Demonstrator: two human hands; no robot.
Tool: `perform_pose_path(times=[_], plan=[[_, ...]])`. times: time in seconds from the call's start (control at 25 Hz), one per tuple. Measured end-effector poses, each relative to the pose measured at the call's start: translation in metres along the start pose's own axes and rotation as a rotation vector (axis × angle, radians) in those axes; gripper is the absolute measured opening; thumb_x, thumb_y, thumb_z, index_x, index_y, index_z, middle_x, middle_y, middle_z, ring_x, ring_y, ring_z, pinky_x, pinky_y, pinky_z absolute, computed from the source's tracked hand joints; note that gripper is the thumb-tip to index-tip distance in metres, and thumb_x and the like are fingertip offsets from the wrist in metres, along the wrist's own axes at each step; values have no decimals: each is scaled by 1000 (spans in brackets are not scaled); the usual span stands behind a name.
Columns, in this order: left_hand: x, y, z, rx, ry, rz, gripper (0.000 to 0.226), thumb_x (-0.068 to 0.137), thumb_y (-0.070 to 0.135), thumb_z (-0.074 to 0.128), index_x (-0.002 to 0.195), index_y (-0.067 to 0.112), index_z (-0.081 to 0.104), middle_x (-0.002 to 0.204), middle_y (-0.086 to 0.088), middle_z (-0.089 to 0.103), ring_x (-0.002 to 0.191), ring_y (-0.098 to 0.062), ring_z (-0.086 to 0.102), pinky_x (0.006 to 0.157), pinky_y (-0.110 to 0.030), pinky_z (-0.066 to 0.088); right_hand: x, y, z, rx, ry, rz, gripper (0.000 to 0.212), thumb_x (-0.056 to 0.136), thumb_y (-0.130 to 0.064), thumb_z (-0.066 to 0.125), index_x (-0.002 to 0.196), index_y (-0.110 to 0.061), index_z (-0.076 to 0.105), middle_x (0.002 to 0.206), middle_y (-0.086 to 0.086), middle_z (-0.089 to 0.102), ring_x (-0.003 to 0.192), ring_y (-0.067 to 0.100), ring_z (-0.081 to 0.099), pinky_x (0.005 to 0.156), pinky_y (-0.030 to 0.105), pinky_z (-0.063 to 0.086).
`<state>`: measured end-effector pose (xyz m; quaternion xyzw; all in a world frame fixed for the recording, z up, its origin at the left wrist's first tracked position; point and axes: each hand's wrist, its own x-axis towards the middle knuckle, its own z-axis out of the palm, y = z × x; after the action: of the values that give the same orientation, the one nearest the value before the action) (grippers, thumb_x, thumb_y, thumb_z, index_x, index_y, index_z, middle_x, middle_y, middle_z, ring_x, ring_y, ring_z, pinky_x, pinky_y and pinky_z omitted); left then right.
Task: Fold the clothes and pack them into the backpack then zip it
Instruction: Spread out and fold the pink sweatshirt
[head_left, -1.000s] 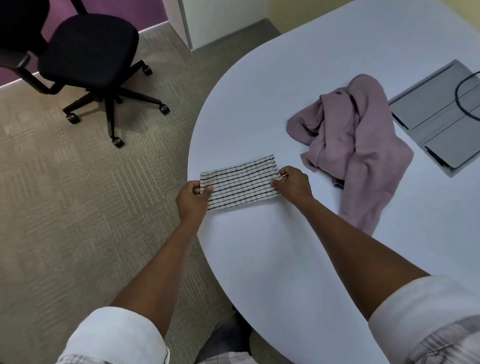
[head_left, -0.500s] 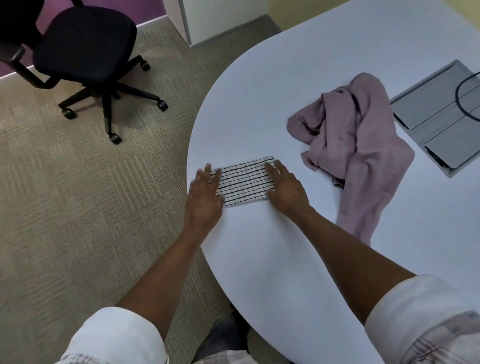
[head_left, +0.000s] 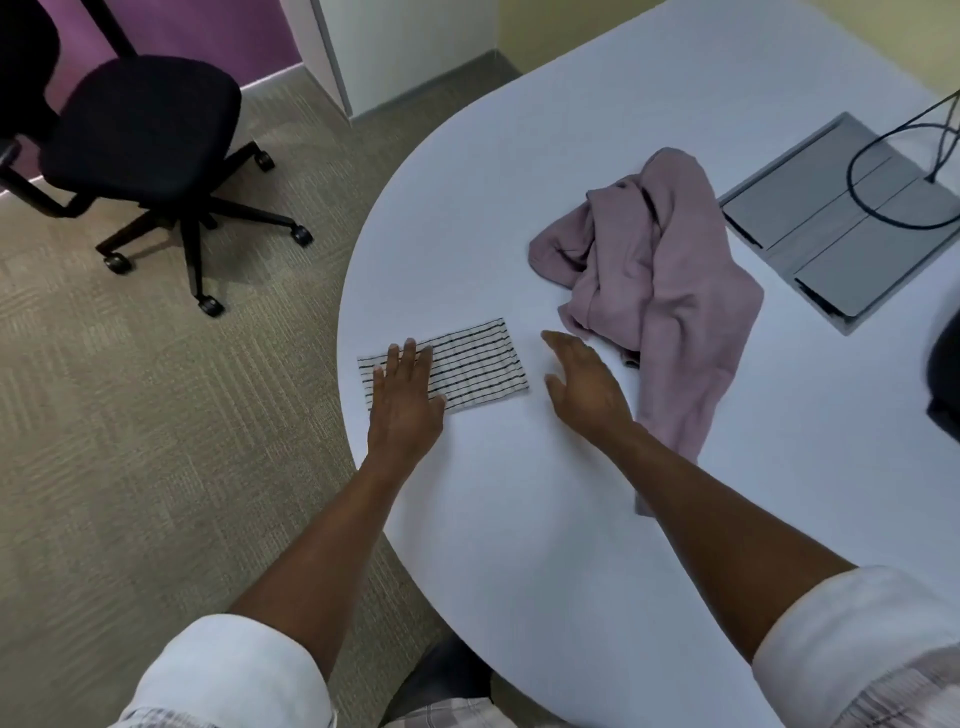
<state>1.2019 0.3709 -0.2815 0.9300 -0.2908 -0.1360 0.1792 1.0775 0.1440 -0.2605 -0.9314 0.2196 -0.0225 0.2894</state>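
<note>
A folded white cloth with black stripes (head_left: 478, 366) lies flat near the left edge of the white table (head_left: 519, 519). My left hand (head_left: 408, 397) presses flat on the cloth's left part, fingers straight. My right hand (head_left: 584, 384) is off the cloth, just to its right, open with fingers extended over the table. A crumpled pink garment (head_left: 660, 291) lies unfolded to the right of my right hand. A dark object (head_left: 945, 374) shows at the right edge; I cannot tell whether it is the backpack.
A grey panel (head_left: 841, 223) is set in the table at the far right, with a black cable (head_left: 883, 171) looping over it. A black office chair (head_left: 145, 140) stands on the carpet to the left of the table.
Both hands went from pinching the striped cloth's ends to pressing it flat. Now my right hand has slid off the cloth to the right; my left hand stays on it.
</note>
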Motion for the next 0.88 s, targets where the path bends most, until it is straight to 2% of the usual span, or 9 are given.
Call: perform_pose_path(times=[0.08, 0.16, 0.32, 0.44, 0.52, 0.6, 0.72, 0.8, 0.88], plan=[[8, 28, 0, -32, 2, 51, 72, 97, 25, 58, 156, 11, 21, 165, -10, 12, 153, -26, 3, 124, -44, 6, -7, 13, -22, -21, 236, -31, 54, 88, -4, 57, 141, -9, 48, 135, 11, 54, 123, 29, 50, 105, 41, 42], [21, 64, 2, -101, 8, 102, 70, 95, 24, 60, 155, 10, 25, 164, -11, 16, 152, -27, 8, 123, -44, 13, -13, 32, -46, -62, 424, -12, 48, 85, -1, 57, 133, -6, 52, 121, 14, 57, 111, 31, 53, 98, 40, 44], [40, 143, 11, -258, -41, 134, 73, 95, 25, 62, 155, 8, 24, 164, -12, 16, 152, -25, 14, 121, -36, 16, -29, 77, -87, -79, 561, 87, 45, 83, 0, 55, 127, -5, 54, 117, 15, 56, 105, 28, 50, 94, 37, 41], [65, 190, 22, -277, -202, 144, 85, 90, 43, 62, 155, 7, 21, 161, -16, 23, 149, -28, 21, 119, -44, 27, -42, 116, -113, -60, 513, 91, 49, 82, -3, 58, 130, -7, 51, 124, 15, 54, 111, 31, 51, 98, 43, 44], [85, 212, 30, -302, -185, 124, 90, 81, 57, 57, 150, 6, 29, 150, -18, 39, 137, -34, 39, 106, -51, 42, -47, 139, -127, -4, 449, 145, 50, 83, -5, 59, 132, -13, 49, 126, 9, 52, 110, 30, 54, 95, 46, 49], [106, 224, 36, -317, -147, 53, 93, 76, 61, 54, 145, 1, 34, 142, -21, 45, 129, -37, 45, 101, -52, 45, -46, 155, -137, 60, 388, 228, 50, 85, -8, 61, 133, -18, 48, 128, 5, 51, 109, 27, 56, 91, 46, 52], [125, 228, 40, -326, -184, -35, 91, 78, 60, 52, 142, -3, 35, 140, -23, 47, 126, -39, 49, 102, -49, 45, -48, 172, -144, 128, 277, 249, 47, 89, -17, 65, 132, -16, 48, 126, 6, 55, 108, 27, 58, 90, 41, 51], [131, 224, 42, -388, -248, -92, 91, 76, 62, 59, 139, 2, 34, 138, -16, 53, 116, -38, 59, 97, -49, 50, -49, 177, -150, 296, 182, 298, 45, 90, -25, 68, 130, -15, 50, 120, 3, 60, 105, 21, 59, 89, 33, 47], [134, 221, 43, -402, -296, -160, 94, 68, 66, 62, 134, 5, 35, 130, -14, 61, 106, -38, 66, 97, -49, 50, -49, 177, -156, 504, 47, 434, 51, 90, -37, 69, 134, -19, 48, 120, -3, 60, 107, 15, 58, 89, 27, 44]])
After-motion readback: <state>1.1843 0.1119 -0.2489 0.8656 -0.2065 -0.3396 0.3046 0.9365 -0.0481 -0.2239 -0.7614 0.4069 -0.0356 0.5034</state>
